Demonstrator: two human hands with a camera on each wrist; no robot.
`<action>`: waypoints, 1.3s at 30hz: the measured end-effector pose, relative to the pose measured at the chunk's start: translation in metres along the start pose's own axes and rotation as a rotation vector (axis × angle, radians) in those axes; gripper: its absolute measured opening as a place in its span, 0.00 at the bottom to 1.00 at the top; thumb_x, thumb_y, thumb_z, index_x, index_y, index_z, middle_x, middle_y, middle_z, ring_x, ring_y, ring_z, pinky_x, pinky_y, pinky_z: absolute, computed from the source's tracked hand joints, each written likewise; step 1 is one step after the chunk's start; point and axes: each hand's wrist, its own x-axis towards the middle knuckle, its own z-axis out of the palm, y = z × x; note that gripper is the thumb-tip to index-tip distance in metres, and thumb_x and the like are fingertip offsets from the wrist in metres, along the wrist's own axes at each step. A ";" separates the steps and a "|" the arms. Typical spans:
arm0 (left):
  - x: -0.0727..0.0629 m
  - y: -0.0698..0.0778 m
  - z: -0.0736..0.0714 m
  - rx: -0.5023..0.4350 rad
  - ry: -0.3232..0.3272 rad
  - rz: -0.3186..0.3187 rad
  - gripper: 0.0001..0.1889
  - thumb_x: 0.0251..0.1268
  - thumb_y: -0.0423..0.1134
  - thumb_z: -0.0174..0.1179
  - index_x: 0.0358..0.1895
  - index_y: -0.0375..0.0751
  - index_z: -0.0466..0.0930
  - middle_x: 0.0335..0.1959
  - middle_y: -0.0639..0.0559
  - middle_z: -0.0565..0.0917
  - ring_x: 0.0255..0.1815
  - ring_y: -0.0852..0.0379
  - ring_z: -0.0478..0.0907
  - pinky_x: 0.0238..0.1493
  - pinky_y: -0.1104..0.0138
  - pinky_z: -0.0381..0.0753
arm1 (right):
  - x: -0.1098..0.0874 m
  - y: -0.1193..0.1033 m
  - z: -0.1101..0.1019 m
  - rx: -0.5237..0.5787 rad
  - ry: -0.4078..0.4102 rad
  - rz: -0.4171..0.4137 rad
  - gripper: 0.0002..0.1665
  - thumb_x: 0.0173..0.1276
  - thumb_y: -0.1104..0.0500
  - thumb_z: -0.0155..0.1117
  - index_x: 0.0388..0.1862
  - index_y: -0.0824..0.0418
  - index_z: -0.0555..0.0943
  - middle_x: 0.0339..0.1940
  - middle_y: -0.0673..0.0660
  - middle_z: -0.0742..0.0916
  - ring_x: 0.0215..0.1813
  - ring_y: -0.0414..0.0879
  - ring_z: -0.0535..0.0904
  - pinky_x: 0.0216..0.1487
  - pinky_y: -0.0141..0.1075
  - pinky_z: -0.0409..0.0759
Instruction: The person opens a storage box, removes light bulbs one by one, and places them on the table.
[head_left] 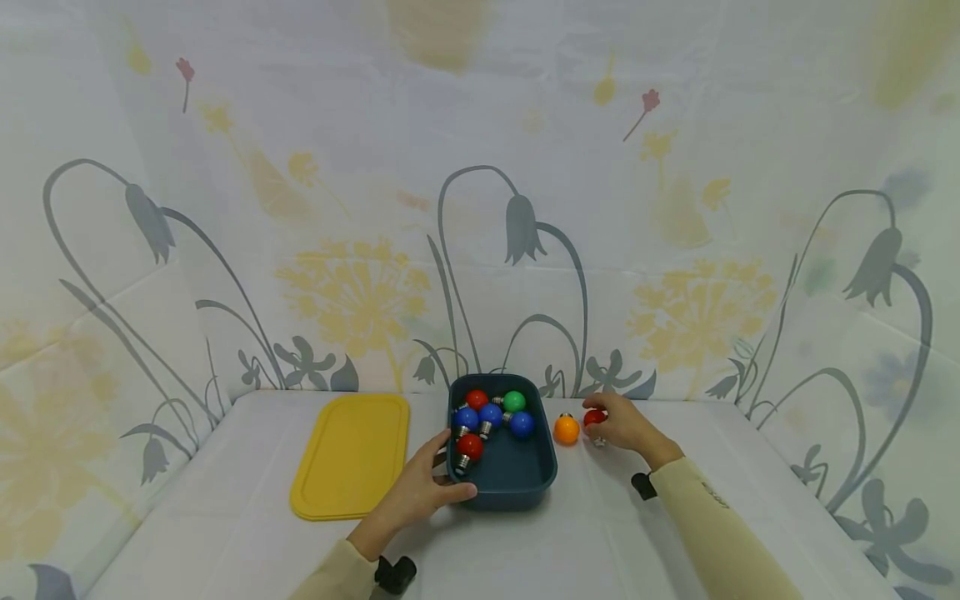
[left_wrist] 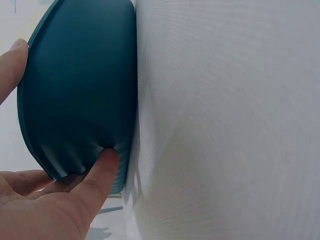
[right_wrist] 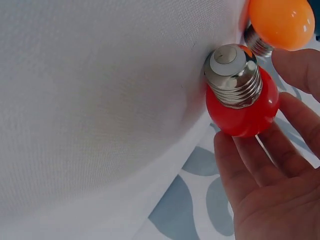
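Gripping the box (head_left: 519, 468) by its near left corner, the left hand (head_left: 418, 490) has its thumb along the near wall and its fingers along the left wall. Open worktop (head_left: 577, 546) lies between the two sleeves (head_left: 726, 527) and stretches away on the right. The yellow lid (head_left: 351, 458) lies flat to the left, a gap between its edge and the box. Inside the box, six bulbs (head_left: 491, 415) sit toward the left and back, leaving bare floor at the near right. Past the box's right wall, the orange bulb (head_left: 566, 429) lies on the worktop, then the red bulb (right_wrist: 242, 95) just beside it, metal base toward the person. The right hand (head_left: 621, 423) is spread loosely about the red bulb, thumb clear of it. The far end of the box is close to the patterned cloth (head_left: 517, 317).

Both sleeves are cut off by the lower edge. The right hand partly covers the red bulb in the head view; how firmly the fingers touch it is hard to tell. Some left fingertips are hidden in the left wrist view.
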 end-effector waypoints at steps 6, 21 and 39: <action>0.000 0.001 0.000 0.003 0.000 -0.009 0.52 0.52 0.48 0.72 0.75 0.38 0.49 0.73 0.33 0.55 0.63 0.35 0.69 0.54 0.52 0.78 | 0.000 -0.002 -0.003 0.003 0.014 -0.012 0.25 0.59 0.63 0.69 0.55 0.69 0.77 0.52 0.64 0.80 0.48 0.58 0.75 0.53 0.52 0.77; -0.002 0.003 -0.002 -0.008 -0.005 0.006 0.52 0.53 0.46 0.72 0.75 0.36 0.47 0.73 0.33 0.54 0.63 0.35 0.69 0.54 0.53 0.78 | 0.003 -0.069 -0.016 -0.085 0.108 -0.237 0.22 0.62 0.58 0.68 0.54 0.64 0.79 0.54 0.61 0.81 0.51 0.59 0.77 0.52 0.52 0.78; 0.000 -0.001 -0.002 -0.036 -0.016 0.028 0.51 0.54 0.45 0.71 0.75 0.35 0.47 0.73 0.33 0.53 0.63 0.34 0.69 0.53 0.54 0.79 | 0.011 -0.149 0.029 -0.054 -0.147 -0.349 0.22 0.62 0.58 0.69 0.53 0.62 0.79 0.49 0.59 0.81 0.50 0.54 0.76 0.53 0.46 0.77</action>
